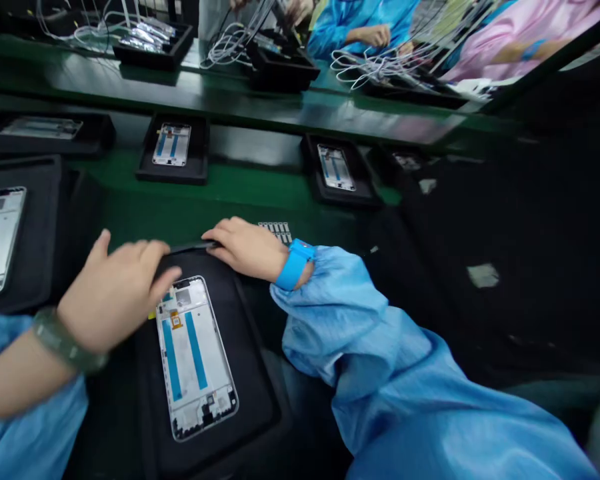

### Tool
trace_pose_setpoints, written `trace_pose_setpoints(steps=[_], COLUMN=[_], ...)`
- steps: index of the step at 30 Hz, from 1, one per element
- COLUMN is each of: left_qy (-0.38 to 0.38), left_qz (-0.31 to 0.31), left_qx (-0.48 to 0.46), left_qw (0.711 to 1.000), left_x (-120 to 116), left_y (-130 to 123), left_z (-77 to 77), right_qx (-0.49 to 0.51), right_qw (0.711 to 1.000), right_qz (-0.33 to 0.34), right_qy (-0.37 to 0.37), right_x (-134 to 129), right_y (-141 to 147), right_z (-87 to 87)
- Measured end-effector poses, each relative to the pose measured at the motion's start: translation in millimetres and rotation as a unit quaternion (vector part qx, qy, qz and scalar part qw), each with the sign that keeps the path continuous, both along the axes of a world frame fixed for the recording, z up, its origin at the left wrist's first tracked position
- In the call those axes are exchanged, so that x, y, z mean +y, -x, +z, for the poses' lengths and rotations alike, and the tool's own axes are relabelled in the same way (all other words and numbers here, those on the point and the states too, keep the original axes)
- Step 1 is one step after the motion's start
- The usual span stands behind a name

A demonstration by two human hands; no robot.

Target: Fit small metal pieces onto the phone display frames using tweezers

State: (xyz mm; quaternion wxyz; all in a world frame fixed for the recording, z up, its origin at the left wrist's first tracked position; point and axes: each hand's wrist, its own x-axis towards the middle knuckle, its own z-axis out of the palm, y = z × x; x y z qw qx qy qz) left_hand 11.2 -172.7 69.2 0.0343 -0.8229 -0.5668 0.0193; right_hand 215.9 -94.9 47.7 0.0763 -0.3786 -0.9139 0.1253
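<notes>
Looking down from the head camera, the left hand [114,290], with a green stone bangle [69,340] at its wrist, hangs half open and blurred over the far end of a thin black strip [190,247]; whether it grips, I cannot tell. The right hand [245,248], wearing a bright blue wrist strap [294,265], curls closed, its fingers seemingly pinching the strip's other end. Just below lies a white phone frame with blue stripes [195,357] on a black tray [255,400]. The frame likely feels light and stiff but fragile, best held by its long edges. The strip's true material is hard to make out. Beyond stand a small silvery label sheet [275,231] and more framed trays, while a co-worker's hand [373,37] works across the bench.
</notes>
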Motion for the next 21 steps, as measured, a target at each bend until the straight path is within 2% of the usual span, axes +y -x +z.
trace_pose_setpoints(steps=[3, 5, 7, 9, 12, 14, 16, 19, 21], left_qy=[-0.022, -0.017, -0.002, 0.013, 0.022, 0.010, -0.016, -0.061, -0.093], left_qz=[0.093, 0.110, 0.100, 0.087, 0.066, 0.054, 0.054, 0.065, 0.063], left_qx=[0.075, 0.087, 0.095, 0.102, 0.111, 0.113, 0.111, 0.110, 0.088], left_qw=[0.993, 0.990, 0.990, 0.991, 0.991, 0.992, 0.992, 0.990, 0.990], left_x=[76.6, 123.5, 156.6, 174.2, 179.7, 176.2, 168.9, 146.1, 119.9], left_y=[-1.5, -1.4, 0.3, 3.8, 11.5, 17.1, 22.1, 27.5, 30.3], left_z=[-0.3, -8.5, -17.3, -20.9, -10.6, 4.1, 19.5, 34.6, 36.7], right_qx=[-0.047, -0.055, -0.062, -0.063, -0.035, 0.013, 0.059, 0.086, 0.106], right_qw=[0.999, 0.998, 0.998, 0.998, 0.997, 0.983, 0.955, 0.919, 0.902], right_qz=[0.004, 0.003, 0.010, 0.008, -0.073, -0.181, -0.291, -0.386, -0.418], right_qy=[0.021, 0.012, 0.003, -0.007, -0.018, -0.015, -0.006, 0.002, 0.016], right_x=[2.1, 2.5, 4.1, 9.2, 27.6, 46.1, 66.0, 90.6, 100.6], right_y=[3.7, 6.1, 5.1, -1.1, -20.1, -35.3, -47.7, -56.1, -57.0], right_z=[-8.6, -10.1, -8.8, -7.2, -8.5, -12.3, -17.8, -26.5, -30.1])
